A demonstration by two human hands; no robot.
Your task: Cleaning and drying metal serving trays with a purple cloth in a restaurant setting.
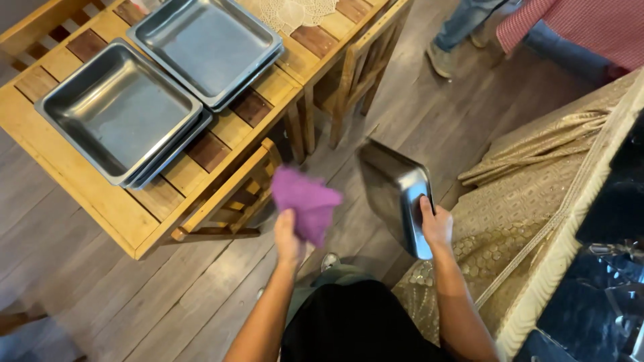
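left hand [287, 236]: bunched round a purple cloth [305, 202], gripping it mid-air over the floor, just off the wooden table's [80, 181] near corner
right hand [436, 224]: clamped on the rim of a steel tray [396, 196], tilted on edge, held off any surface
step: looks like wiping trays, cloth close to the tray but not touching
next: I'd guess cloth needs to meet the tray's inside, firm grip
table: two tray stacks [161, 80] sit along its near edge
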